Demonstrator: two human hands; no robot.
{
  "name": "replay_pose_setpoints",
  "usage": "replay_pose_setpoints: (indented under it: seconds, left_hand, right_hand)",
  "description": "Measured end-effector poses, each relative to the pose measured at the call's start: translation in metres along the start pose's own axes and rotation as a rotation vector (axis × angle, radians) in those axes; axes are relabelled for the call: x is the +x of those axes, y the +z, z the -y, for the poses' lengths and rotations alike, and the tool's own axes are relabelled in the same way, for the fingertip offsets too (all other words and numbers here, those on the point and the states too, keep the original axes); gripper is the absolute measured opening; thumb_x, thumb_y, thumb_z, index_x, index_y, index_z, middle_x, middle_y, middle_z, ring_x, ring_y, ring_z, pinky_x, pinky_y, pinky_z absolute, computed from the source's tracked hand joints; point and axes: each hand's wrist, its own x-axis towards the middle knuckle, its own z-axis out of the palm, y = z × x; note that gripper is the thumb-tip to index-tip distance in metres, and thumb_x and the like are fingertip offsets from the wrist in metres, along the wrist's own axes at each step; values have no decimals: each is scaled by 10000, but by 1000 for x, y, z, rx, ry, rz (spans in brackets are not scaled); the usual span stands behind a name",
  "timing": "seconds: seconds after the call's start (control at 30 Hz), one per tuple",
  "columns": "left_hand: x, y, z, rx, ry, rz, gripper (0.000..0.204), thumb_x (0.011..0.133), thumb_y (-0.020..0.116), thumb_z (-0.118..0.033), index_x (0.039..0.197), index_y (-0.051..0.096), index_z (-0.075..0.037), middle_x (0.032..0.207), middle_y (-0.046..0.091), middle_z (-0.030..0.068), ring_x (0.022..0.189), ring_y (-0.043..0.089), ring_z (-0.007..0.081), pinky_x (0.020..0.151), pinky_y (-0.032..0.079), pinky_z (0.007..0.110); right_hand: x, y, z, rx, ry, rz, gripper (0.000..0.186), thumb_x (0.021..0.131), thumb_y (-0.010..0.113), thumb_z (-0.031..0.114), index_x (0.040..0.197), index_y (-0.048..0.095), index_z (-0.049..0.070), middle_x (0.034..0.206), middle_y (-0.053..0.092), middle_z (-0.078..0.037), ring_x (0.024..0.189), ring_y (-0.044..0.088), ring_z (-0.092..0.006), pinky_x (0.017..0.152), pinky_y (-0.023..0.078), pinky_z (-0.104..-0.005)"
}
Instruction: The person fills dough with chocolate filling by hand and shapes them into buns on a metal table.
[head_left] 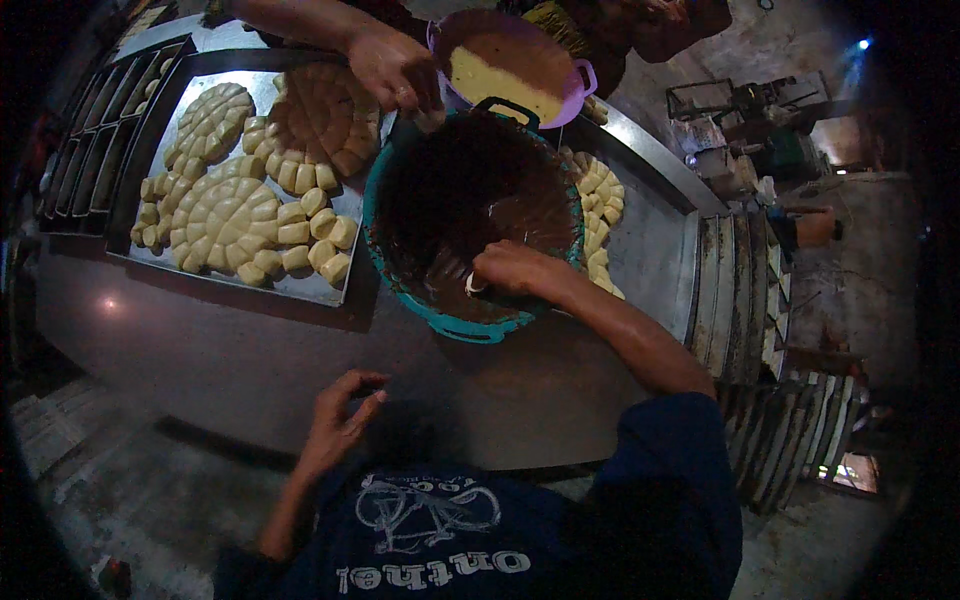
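Note:
A teal basin [455, 327] with two handles stands on the table in front of me, holding a dark brown, wet-looking filling [520, 225]. My right hand [512, 268] is down inside the basin's near side, its fingers closed round a small pale thing I cannot make out. Low over the table's near edge, my left hand [345, 415] holds nothing, its thumb and fingers apart. To the left lies a metal tray [335, 290] of pale cut dough pieces [225, 220], set in round flower-like clusters with several loose ones. Another person's hand [395, 65] hangs over the basin's far left rim.
Behind the basin is a purple basin [575, 100] with a yellow mixture. A second metal tray [655, 240] on the right carries more dough pieces [598, 200]. Dark baking tins [100, 150] stand far left; stacked trays [735, 295] rise at the table's right end.

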Motion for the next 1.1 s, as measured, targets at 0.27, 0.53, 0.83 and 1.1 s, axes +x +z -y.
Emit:
replay_pose_setpoints:
  seconds: [0.27, 0.53, 0.83, 1.1]
  left_hand:
    - [7, 3, -10, 9, 0, 29, 227, 945, 609, -145, 1114, 640, 3, 1069, 663, 103, 1047, 614, 190, 926, 461, 321]
    - [-1, -1, -1, -1, 17, 20, 241, 946, 605, -178, 1117, 638, -10, 1069, 663, 83, 1033, 599, 178, 927, 454, 328]
    - [-7, 10, -14, -229, -18, 142, 282, 968, 605, -200, 1173, 608, -8, 1128, 646, 88, 1039, 610, 181, 929, 467, 324]
    - [0, 61, -55, -947, -104, 267, 479, 1004, 509, -388, 1330, 493, -38, 1245, 585, 83, 1144, 561, 209, 1015, 434, 396]
  right_hand:
    - [9, -41, 6, 81, 35, 293, 220, 798, 624, 144, 969, 719, 45, 969, 702, -189, 937, 659, -400, 775, 520, -453]
    - [14, -50, 21, 18, 63, 447, 305, 756, 672, 83, 1058, 701, 60, 979, 717, -143, 887, 672, -304, 768, 518, -404]
    - [-47, -80, 53, 1403, -132, 143, 408, 837, 676, 51, 1235, 589, 58, 1090, 651, -17, 947, 609, -120, 868, 494, -298]
    - [-82, -17, 160, 1759, -305, -575, 724, 856, 701, 17, 1439, 280, 103, 1203, 585, -111, 1130, 581, -209, 933, 502, -353]
